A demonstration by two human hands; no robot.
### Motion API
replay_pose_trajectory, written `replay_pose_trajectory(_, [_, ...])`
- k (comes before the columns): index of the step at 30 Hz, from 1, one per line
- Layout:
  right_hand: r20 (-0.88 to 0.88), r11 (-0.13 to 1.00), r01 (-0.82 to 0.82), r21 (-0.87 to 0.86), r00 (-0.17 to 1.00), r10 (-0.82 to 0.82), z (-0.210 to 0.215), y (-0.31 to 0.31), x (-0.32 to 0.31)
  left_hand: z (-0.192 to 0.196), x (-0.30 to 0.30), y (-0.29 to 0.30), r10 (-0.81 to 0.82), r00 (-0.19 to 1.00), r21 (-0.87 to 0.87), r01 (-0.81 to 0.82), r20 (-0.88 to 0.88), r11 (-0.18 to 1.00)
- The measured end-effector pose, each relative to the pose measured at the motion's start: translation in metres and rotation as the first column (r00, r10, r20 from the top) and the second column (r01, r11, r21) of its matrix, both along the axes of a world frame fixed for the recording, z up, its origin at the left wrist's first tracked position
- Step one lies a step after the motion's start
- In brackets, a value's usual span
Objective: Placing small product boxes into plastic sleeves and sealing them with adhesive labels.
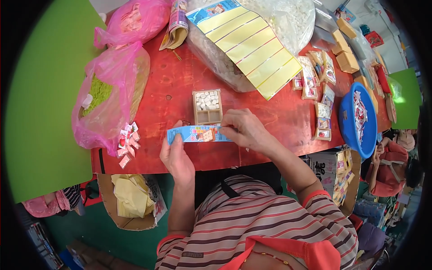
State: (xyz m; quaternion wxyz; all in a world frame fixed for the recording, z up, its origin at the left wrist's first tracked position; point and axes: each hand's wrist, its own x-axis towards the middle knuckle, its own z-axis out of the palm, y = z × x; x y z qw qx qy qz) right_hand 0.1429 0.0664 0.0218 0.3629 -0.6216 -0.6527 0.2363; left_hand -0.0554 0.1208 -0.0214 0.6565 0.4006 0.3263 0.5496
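Note:
Between my two hands stretches a blue printed paper strip (185, 135), with a picture on its right part. My left hand (177, 157) grips its left end, thumb on top. The strip's right end is pinched in the fingers of my right hand (246, 130), which partly cover it. Just beyond the strip stands a small tan compartment box (195, 108). White cubes (208, 100) fill its far part, while the two small nearer compartments look bare. The strip hides the box's near edge.
Pink plastic bags (105, 67) and small wrapped pieces (128, 145) lie left on the red table (168, 81). A yellow sheet (254, 42) rests on a clear bag behind. Right are filled packs (323, 121) and a blue basin (345, 114). Another person (390, 164) sits far right.

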Motion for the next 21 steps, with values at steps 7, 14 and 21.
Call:
replay_pose_trajectory(7, [0.114,1.0,-0.011,0.007,0.993,0.01,-0.019,0.031,0.016,-0.011,0.013,0.029,0.141,0.905,0.138,-0.093,-0.4,0.986])
replay_pose_trajectory(14, [0.328,0.995,0.075,-0.064,0.943,-0.05,-0.033,0.039,0.019,-0.033,0.017,0.04,0.382,0.483,0.45,0.03,-0.788,0.892])
replay_pose_trajectory(21, [0.488,0.993,0.103,-0.052,0.871,-0.065,-0.041,0.043,0.017,-0.046,0.021,0.042,0.499,0.255,0.535,0.093,-0.828,0.84])
